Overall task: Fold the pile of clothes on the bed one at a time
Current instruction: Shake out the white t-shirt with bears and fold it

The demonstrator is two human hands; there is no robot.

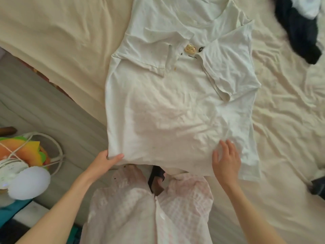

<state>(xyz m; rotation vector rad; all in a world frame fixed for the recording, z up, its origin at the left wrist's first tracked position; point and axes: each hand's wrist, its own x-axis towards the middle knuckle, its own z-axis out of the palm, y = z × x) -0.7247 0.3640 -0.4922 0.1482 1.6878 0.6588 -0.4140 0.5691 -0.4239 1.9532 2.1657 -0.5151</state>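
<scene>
- White T-shirt [175,106] lay on the bed [52,32], both sleeves folded inward;
- left hand [107,160] pinched its hem corner;
- right hand [226,160] rested on it, fingers spread wide

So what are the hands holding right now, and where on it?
The left hand pinches the white T-shirt at its near left hem corner. The right hand holds nothing; it lies open on the shirt near the right hem.

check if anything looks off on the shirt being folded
The white cotton t-shirt has a small brownish stain just below its chest print, and its hem corner at the right hand is bunched and wrinkled.
</scene>
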